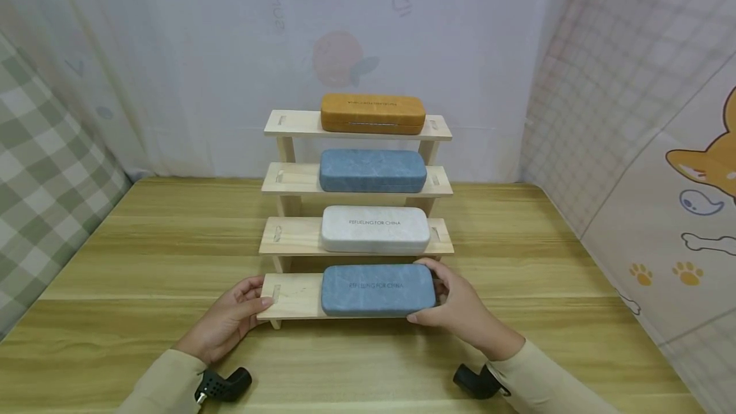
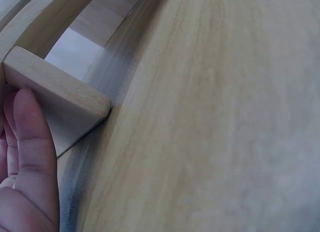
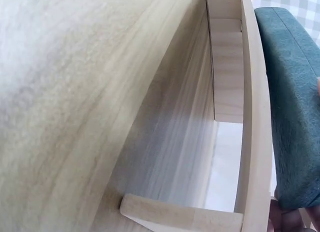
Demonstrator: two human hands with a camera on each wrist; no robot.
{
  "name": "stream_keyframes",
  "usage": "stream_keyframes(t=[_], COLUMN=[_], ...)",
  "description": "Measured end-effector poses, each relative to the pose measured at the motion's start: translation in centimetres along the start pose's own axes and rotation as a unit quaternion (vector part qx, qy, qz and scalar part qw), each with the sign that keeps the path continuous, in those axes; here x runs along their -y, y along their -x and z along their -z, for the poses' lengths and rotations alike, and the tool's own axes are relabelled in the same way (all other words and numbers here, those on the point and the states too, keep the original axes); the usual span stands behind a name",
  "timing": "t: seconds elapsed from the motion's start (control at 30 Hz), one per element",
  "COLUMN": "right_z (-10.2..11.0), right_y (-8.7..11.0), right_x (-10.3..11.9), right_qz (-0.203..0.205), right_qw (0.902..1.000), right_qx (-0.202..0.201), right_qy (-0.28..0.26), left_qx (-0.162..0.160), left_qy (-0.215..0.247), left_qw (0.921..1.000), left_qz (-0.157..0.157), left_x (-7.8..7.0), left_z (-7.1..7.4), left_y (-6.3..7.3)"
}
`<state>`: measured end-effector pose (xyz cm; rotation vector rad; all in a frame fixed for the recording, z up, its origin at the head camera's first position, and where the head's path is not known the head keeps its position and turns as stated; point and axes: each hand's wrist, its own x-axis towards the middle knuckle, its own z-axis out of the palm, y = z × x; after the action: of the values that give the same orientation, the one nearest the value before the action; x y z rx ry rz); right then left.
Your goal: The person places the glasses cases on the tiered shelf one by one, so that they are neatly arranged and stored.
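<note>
A light wooden stepped display rack (image 1: 295, 294) stands on the table, with a glasses case on each tier. My left hand (image 1: 230, 313) grips the left end of its lowest board, thumb on top; in the left wrist view its fingers (image 2: 34, 127) lie against the rack's leg (image 2: 60, 86). On that lowest board is a blue glasses case (image 1: 376, 291) with upside-down lettering, set toward the right. Around the right end of this case my right hand (image 1: 460, 305) holds it, thumb at the front and fingers behind. The right wrist view shows the case's side (image 3: 295, 117) above the board's edge (image 3: 257, 117).
Above sit a white glasses case (image 1: 375, 230), another blue case (image 1: 372, 171) and, on top, an orange-brown case (image 1: 372, 114). Wood-grain table (image 1: 144, 241) surrounds the rack. A pale curtain (image 1: 201, 69) hangs behind, a patterned cloth (image 1: 644, 209) at right and checked cloth (image 1: 46, 171) at left.
</note>
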<state>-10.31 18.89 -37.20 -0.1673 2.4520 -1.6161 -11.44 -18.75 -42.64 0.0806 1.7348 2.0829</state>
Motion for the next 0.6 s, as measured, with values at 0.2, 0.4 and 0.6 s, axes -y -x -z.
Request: stream_keyframes(t=[0.2,0.4,0.6], right_z=[0.04,0.07,0.18], right_y=[-0.36,-0.47,-0.52], right_x=[-0.30,-0.21,-0.17], right_qz=[0.015,0.034,0.041], right_qw=[0.9996,0.9989,0.9977], right_qx=[0.009,0.027,0.038], right_qy=[0.022,0.019,0.039], left_qx=[-0.011,-0.013,-0.012], left_qy=[0.001,0.000,0.002], left_qw=[0.9999,0.9999,0.9999], left_qz=[0.005,0.007,0.007], left_x=[-0.04,-0.09,-0.16], left_z=[-0.06,-0.07,-0.14], left_y=[-0.01,0.05,0.09])
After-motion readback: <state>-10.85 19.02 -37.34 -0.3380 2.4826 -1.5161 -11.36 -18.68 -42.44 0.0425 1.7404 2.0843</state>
